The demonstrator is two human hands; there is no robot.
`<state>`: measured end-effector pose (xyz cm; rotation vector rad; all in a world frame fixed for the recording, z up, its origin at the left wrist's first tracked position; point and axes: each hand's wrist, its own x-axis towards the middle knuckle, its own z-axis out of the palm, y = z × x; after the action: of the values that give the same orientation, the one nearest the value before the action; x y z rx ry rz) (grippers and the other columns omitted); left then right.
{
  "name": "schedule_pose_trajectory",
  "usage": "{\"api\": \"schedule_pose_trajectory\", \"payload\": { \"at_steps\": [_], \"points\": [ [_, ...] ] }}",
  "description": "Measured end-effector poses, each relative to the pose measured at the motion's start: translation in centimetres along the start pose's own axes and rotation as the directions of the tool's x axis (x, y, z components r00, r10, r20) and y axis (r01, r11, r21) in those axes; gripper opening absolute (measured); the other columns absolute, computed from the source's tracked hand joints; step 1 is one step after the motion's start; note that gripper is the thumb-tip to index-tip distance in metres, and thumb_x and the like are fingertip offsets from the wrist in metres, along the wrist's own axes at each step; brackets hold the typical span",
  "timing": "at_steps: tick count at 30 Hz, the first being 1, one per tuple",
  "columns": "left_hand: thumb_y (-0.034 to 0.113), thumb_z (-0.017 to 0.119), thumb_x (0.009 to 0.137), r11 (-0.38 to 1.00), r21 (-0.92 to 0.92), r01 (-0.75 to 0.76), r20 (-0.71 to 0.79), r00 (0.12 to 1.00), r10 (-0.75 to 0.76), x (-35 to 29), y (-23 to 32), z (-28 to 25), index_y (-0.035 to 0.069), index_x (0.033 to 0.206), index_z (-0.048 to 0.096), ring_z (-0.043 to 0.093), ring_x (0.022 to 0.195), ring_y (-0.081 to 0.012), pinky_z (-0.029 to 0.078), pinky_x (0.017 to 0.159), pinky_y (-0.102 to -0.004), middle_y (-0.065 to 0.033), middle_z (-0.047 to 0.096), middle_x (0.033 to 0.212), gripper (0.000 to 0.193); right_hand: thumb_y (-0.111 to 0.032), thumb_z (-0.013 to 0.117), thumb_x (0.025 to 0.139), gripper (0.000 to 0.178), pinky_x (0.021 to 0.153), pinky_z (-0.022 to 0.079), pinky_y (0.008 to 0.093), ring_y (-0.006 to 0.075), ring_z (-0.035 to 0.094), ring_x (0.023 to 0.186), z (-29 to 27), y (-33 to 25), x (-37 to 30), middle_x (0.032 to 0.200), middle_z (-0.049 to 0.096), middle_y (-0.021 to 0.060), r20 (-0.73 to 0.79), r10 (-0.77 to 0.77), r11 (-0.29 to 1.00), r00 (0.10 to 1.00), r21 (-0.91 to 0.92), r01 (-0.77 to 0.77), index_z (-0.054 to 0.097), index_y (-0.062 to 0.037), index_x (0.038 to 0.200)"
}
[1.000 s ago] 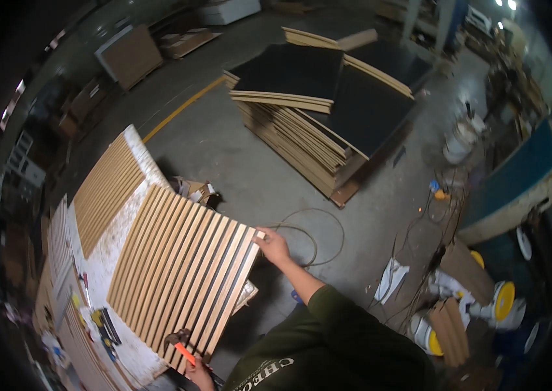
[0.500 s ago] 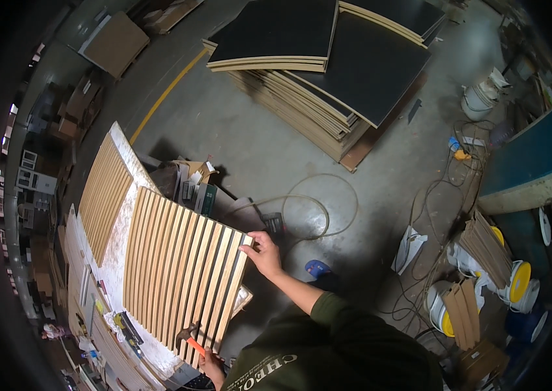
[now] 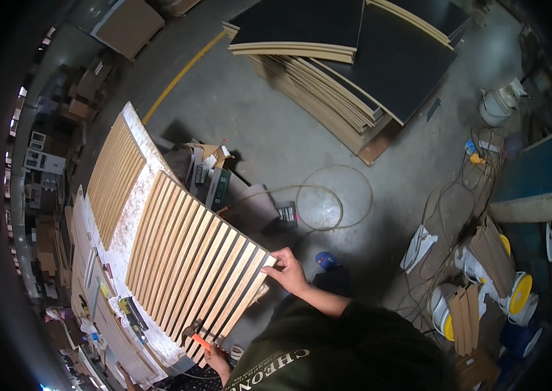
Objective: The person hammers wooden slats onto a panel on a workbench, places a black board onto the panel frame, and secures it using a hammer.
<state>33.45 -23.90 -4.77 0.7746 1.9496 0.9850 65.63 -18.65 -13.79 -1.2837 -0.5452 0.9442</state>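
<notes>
My right hand grips the near right corner of a slatted wood panel, thumb on the face and fingers at the edge. Pale strips alternate with dark gaps across this panel, which lies tilted on a white-smeared work table. At the panel's lower edge my left hand is closed around the orange handle of a claw hammer. The dark hammer head rests on or just over the slats; contact cannot be made out. A second slatted panel lies farther left on the table.
Black-topped boards are stacked on the floor ahead. A hose coils nearby, and cables trail at the right. Buckets with wood strips stand there. Beside the table are boxes. What looks like another person's arm shows at the bottom edge.
The view has shifted, so floor and boards sit farther right and higher. The panel's held corner and my right hand appear lower. Spotted dark cloth and an arm have appeared at the bottom.
</notes>
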Motion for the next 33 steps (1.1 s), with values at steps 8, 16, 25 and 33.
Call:
{"api": "schedule_pose_trajectory", "payload": {
  "at_steps": [8, 16, 25, 33],
  "points": [
    [0.016, 0.054, 0.085, 0.986, 0.167, -0.013, -0.07, 0.997, 0.025, -1.9, 0.8, -0.3, 0.008, 0.069, 0.048, 0.032, 0.039, -0.0048, 0.022, 0.036, -0.0199, 0.0043, 0.039, 0.049, 0.019, -0.014, 0.078, 0.064, 0.076, 0.086, 0.041, 0.0308, 0.0178, 0.05, 0.1, 0.6, 0.5, -1.0, 0.114, 0.045, 0.0112, 0.049, 0.048, 0.999, 0.998, -0.029, -0.046, 0.033, -0.0043, 0.125],
    [0.02, 0.057, 0.084, 0.979, 0.194, 0.068, -0.136, 0.99, -0.042, -5.2, 2.1, 1.6, 0.01, 0.071, 0.049, 0.032, 0.038, -0.0046, 0.023, 0.036, -0.0194, 0.0057, 0.037, 0.05, 0.018, -0.011, 0.075, 0.067, 0.083, 0.09, 0.04, 0.0318, 0.0224, 0.046, 0.11, 0.6, -0.3, -1.4, 0.127, 0.036, 0.0148, 0.055, -0.015, 0.999, 0.998, 0.032, 0.014, 0.027, -0.0057, 0.134],
    [0.013, 0.055, 0.085, 0.991, 0.131, -0.013, -0.047, 0.999, 0.019, -5.3, -1.4, -1.0, 0.012, 0.067, 0.045, 0.03, 0.039, -0.0034, 0.021, 0.036, -0.0201, 0.007, 0.036, 0.05, 0.021, -0.014, 0.069, 0.073, 0.058, 0.083, 0.045, 0.031, 0.0259, 0.053, 0.103, -1.0, -1.5, -1.3, 0.118, 0.05, 0.0134, 0.048, -0.083, 0.995, 0.995, 0.05, 0.081, 0.044, -0.0093, 0.125],
    [0.016, 0.056, 0.085, 0.995, 0.101, 0.002, -0.148, 0.989, 0.013, -6.7, -1.3, -0.8, 0.013, 0.065, 0.04, 0.028, 0.034, -0.005, 0.02, 0.031, -0.022, 0.0056, 0.034, 0.046, 0.026, -0.014, 0.065, 0.075, 0.013, 0.062, 0.048, 0.0291, 0.0198, 0.06, 0.072, -4.9, -1.8, 1.8, 0.084, 0.063, 0.0018, 0.195, -0.37, 0.865, 0.908, -0.283, 0.414, 0.067, -0.0105, 0.087]
  ]
}}
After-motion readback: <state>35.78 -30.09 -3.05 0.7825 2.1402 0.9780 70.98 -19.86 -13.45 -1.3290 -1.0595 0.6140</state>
